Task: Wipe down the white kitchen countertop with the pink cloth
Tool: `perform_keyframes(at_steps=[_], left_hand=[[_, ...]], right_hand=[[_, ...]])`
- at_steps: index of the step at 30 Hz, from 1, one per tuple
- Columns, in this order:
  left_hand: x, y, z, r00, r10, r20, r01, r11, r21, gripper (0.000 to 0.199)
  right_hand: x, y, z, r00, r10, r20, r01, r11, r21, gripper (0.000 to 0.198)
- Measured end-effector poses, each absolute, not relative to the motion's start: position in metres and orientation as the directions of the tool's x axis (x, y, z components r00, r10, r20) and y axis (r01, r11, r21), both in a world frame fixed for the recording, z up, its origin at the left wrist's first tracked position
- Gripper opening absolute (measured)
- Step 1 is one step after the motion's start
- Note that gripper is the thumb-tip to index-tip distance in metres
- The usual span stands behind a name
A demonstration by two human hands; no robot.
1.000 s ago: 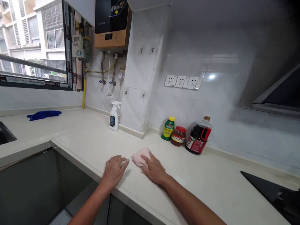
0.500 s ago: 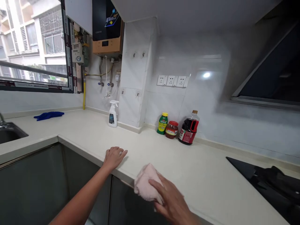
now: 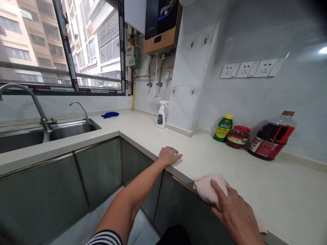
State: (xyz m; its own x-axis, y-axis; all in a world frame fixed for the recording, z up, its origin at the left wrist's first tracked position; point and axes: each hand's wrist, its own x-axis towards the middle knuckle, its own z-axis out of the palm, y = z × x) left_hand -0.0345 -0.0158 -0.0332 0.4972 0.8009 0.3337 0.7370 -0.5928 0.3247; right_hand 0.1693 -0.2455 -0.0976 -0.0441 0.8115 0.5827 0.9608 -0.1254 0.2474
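The pink cloth [image 3: 208, 189] sits at the counter [image 3: 255, 183] front edge, pressed flat under my right hand [image 3: 236, 214]. My left hand [image 3: 169, 156] rests empty, palm down. I judge wiping underway; next I need steady pressure along the edge.

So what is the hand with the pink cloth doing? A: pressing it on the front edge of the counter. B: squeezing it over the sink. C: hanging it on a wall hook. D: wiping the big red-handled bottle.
A: the right hand lies flat on the pink cloth at the front edge of the counter, far from the sink.
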Motion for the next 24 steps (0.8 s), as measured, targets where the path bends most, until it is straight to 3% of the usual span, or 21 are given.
perform_keyframes(at_steps=[10,18,24], left_hand=[[-0.038,-0.015,-0.027,0.515,0.828,0.221,0.679,-0.551,0.485,0.063],[-0.038,-0.027,-0.03,0.551,0.811,0.198,0.676,-0.573,0.464,0.059],[-0.035,-0.025,-0.024,0.561,0.82,0.11,0.706,-0.544,0.453,0.064]], right_hand=[[0.119,-0.199,-0.092,-0.153,0.788,0.596,0.956,-0.035,0.291,0.083],[0.107,-0.169,-0.094,-0.195,0.786,0.587,0.966,0.051,0.252,0.069],[0.088,-0.158,-0.092,-0.109,0.793,0.6,0.978,-0.021,0.206,0.065]])
